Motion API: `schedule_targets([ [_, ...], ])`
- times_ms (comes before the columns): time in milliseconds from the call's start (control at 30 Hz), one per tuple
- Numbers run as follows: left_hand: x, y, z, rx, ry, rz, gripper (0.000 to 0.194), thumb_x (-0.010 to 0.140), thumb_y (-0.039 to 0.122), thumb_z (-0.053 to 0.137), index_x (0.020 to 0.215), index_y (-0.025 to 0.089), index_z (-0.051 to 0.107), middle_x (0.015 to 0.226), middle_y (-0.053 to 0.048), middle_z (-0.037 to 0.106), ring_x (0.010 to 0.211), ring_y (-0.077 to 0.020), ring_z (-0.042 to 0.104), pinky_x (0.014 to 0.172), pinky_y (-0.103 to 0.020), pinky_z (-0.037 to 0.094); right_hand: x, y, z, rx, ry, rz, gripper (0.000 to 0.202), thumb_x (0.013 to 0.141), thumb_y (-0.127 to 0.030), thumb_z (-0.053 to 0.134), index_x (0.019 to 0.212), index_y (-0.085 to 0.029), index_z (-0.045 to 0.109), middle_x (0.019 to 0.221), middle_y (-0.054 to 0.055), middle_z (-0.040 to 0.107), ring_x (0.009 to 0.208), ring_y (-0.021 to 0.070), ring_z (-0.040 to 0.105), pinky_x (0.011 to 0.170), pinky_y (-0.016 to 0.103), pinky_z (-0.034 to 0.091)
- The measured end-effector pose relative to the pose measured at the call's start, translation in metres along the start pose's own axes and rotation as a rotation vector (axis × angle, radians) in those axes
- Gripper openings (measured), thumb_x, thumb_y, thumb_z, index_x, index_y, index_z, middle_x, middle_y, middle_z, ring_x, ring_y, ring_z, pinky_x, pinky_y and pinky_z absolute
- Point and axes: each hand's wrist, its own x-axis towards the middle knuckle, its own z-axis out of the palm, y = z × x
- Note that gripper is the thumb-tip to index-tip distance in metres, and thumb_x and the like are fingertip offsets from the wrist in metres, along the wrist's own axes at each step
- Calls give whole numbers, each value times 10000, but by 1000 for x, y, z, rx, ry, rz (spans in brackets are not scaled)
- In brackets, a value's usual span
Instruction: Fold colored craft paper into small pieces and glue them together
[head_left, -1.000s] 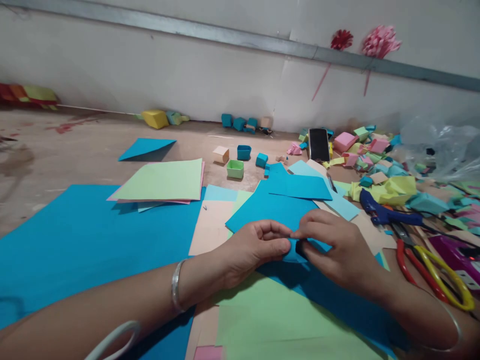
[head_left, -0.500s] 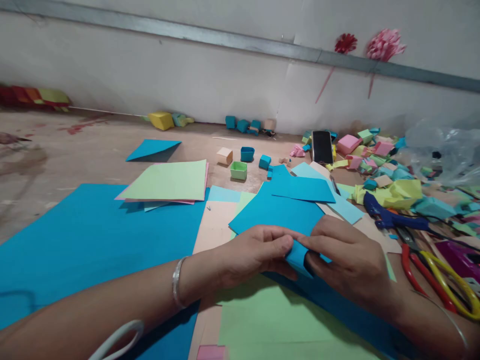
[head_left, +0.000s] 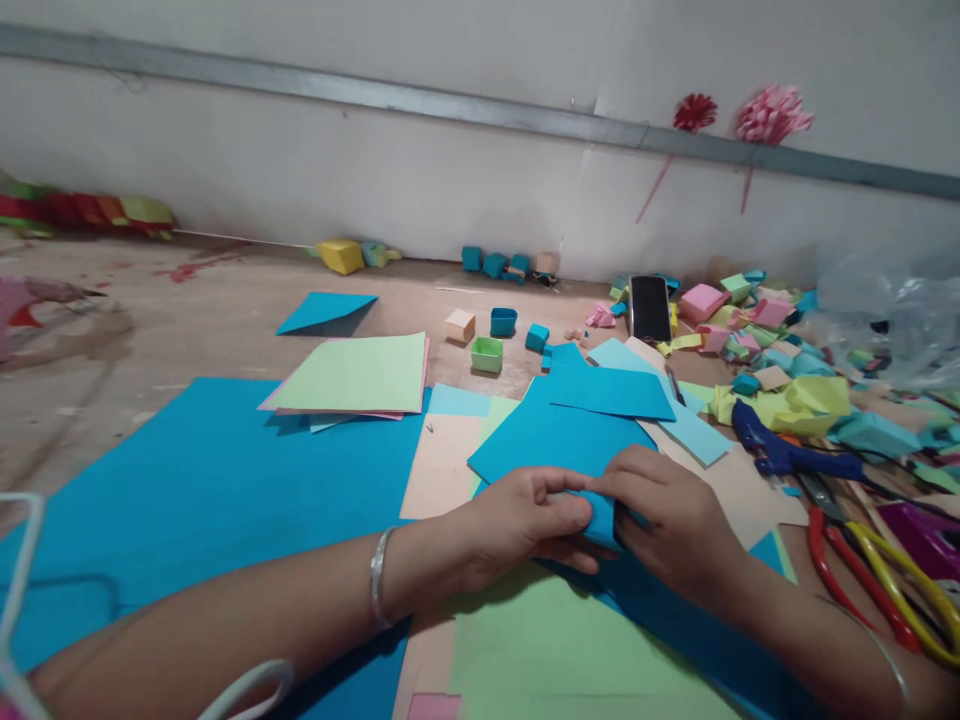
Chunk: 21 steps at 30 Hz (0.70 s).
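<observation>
A small folded blue paper box (head_left: 602,520) is pinched between both hands just above the stacked sheets. My left hand (head_left: 536,522) grips its left side, thumb on the near face. Fingers of my right hand (head_left: 667,510) close on its right end and top edge, hiding that part. Behind the hands lie blue paper sheets (head_left: 555,440). Under them are light green sheets (head_left: 570,640). A large blue sheet (head_left: 225,470) spreads to the left, with a stack of pale green and pink paper (head_left: 360,375) on its far edge.
Small paper boxes, among them a green one (head_left: 487,354), stand beyond the sheets. At right are a blue glue gun (head_left: 787,450), red-handled pliers (head_left: 825,560), yellow-handled scissors (head_left: 900,580), a phone (head_left: 649,308) and piled paper pieces (head_left: 772,310). A wall closes the back.
The right hand has shifted a little left and its fingers sit closer over the box's end, covering the opening seen before. The whole view has tilted slightly, moving things right and down.
</observation>
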Motion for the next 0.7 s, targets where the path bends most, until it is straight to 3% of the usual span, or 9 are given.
schedule_targets([
  [100, 1, 2, -3, -103, -35, -9, 482, 721, 335, 804, 1123, 131, 631, 968, -86, 655, 797, -187, 701, 775, -299, 554, 6, 2, -6, 84, -77, 128, 294, 788, -65, 523, 1016, -191, 658, 872, 61, 622, 820, 184, 583, 665, 292, 474],
  [233, 0, 7, -5, -202, -41, -29, 344, 791, 303, 746, 1057, 118, 630, 970, -104, 669, 872, -228, 712, 821, -331, 561, 13, 5, -19, 189, -118, 225, 314, 818, -195, 620, 1131, -218, 625, 964, 61, 632, 826, 172, 597, 688, 295, 501],
  [333, 0, 10, -5, -208, -19, -24, 291, 810, 288, 728, 1025, 113, 639, 955, -104, 683, 859, -214, 715, 828, -324, 557, 15, 5, -24, 212, -129, 230, 223, 857, -258, 618, 1074, -214, 653, 926, 55, 656, 809, 166, 607, 685, 289, 496],
  [433, 0, 10, -6, -187, -2, -13, 297, 783, 297, 755, 999, 121, 653, 934, -86, 683, 863, -216, 713, 830, -331, 551, 14, 5, -22, 175, -152, 212, 124, 884, -196, 560, 929, -193, 676, 824, 41, 664, 765, 156, 603, 659, 273, 466],
  [700, 2, 2, -5, -101, -33, 6, 491, 672, 347, 837, 1065, 118, 652, 940, -87, 666, 842, -194, 680, 807, -350, 540, 6, 3, -7, 11, -104, 189, 196, 822, -132, 529, 645, -173, 602, 595, 7, 539, 577, 131, 510, 531, 243, 357],
])
